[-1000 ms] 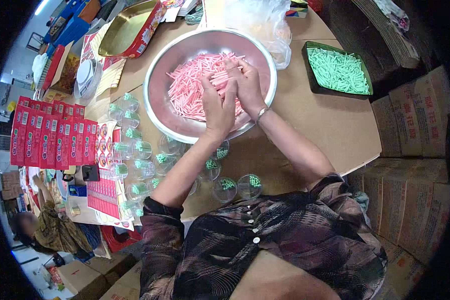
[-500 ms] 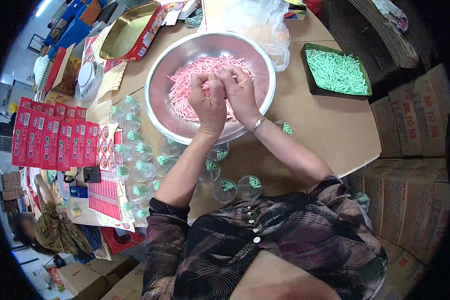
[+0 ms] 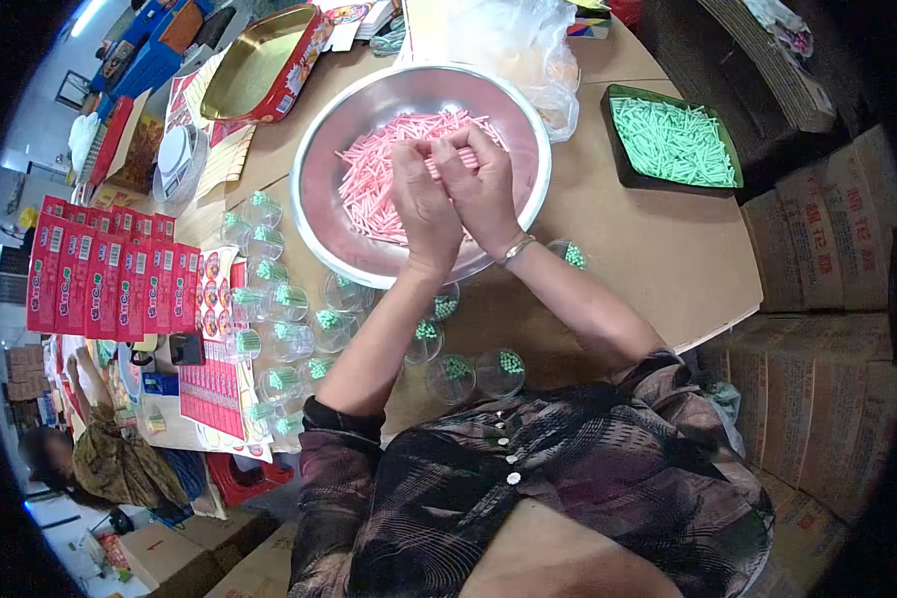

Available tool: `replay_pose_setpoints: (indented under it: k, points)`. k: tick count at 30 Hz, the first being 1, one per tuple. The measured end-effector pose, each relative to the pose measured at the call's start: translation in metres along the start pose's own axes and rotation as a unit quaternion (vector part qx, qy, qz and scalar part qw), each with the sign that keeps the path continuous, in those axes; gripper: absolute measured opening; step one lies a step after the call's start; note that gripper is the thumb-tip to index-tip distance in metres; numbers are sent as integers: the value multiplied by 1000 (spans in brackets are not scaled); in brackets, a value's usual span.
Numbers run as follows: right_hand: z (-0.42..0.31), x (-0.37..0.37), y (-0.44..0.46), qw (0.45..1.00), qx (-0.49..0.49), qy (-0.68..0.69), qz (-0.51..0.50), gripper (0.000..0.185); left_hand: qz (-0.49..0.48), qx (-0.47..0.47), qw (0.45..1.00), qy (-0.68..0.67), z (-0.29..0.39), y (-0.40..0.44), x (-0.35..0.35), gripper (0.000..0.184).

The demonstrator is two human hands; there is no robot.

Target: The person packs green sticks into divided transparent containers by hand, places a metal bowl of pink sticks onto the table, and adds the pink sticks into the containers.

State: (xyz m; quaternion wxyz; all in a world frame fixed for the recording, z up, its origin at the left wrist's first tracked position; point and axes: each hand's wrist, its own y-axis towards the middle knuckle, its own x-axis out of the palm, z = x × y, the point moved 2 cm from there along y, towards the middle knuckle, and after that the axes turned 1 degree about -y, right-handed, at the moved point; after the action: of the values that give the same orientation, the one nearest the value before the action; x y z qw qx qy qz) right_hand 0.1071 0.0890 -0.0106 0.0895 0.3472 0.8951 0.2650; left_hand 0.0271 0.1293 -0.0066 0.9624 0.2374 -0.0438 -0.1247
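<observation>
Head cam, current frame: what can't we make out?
Head view:
Pink sticks: number gripped hidden by left hand and right hand.
Steel bowl: bottom mostly covered by sticks.
Cups near left forearm: partly hidden behind it.
Plastic bag: cut off by top edge.
Red boxes: fine print too small.

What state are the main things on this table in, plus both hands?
Left hand: curled on pink sticks
Right hand: curled on pink sticks
Pink sticks: mostly heaped loose
Metal bowl: open, partly filled
Black tray: open, filled with green sticks
Clear cups: holding green sticks
Red boxes: stood in rows
Red tin: open
Plastic bag: crumpled
</observation>
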Motion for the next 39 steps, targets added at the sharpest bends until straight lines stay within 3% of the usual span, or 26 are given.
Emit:
replay_pose_setpoints:
  k: [4, 6, 7, 9, 11, 12, 14, 16, 17, 18, 19, 21, 22, 24, 29, 30, 34, 35, 39]
  points:
    - [4, -9, 3, 982, 154, 86, -62, 13, -87, 48, 995, 18, 1, -9, 5, 30]
    - [11, -15, 2, 969, 198, 134, -57, 14, -84, -151, 983, -60, 5, -9, -9, 29]
    - [17, -21, 3, 953, 236, 181, -52, 16, -89, -155, 982, -63, 9, -9, -17, 29]
    - [29, -35, 6, 911, 308, 272, -37, 18, -10, -100, 994, -28, 18, -15, -33, 22]
    - [31, -51, 11, 918, 301, 258, -28, 18, -151, -151, 977, -8, 31, -41, -37, 16]
    - [29, -59, 14, 923, 293, 248, -26, 18, -246, -260, 934, -5, 45, -59, -37, 14]
    - [29, -78, 16, 933, 281, 225, -21, 18, -506, -290, 803, 123, 51, -86, -31, 26]
    - [32, -115, 11, 978, 198, 46, -54, 11, -543, -283, 782, 117, 46, -113, -27, 51]
    - [34, -134, 6, 977, 205, 39, -52, 11, -548, -287, 778, 110, 40, -120, -23, 51]
    - [35, -152, 2, 966, 98, -222, -92, 11, -537, -244, 792, 162, 31, -123, -18, 62]
    - [37, -167, -4, 877, -18, -463, -128, 12, -521, -198, 802, 214, 21, -125, -14, 74]
    - [68, -193, -28, 762, -121, -627, -108, 14, -470, -26, 854, 223, -1, -136, -2, 86]
    - [81, -201, -44, 761, -122, -628, -108, 14, -469, -25, 855, 222, -3, -133, 7, 86]
    - [95, -214, -72, 780, -124, -607, -92, 13, -455, -174, 861, 143, -9, -127, 27, 81]
    - [91, -213, -72, 784, -111, -606, -74, 14, -414, -179, 885, 117, -44, -133, 58, 71]
    - [89, -215, -70, 784, -114, -606, -72, 14, -413, -176, 886, 117, -37, -130, 59, 71]
    - [86, -217, -61, 887, 60, -454, -64, 15, -399, -127, 907, 39, 8, -117, 47, 68]
    - [79, -211, -56, 889, 55, -449, -68, 15, -392, -125, 910, 43, 15, -112, 44, 68]
    - [10, -179, -33, 973, 154, -170, 14, 18, -274, -17, 962, 7, 39, -94, 16, 64]
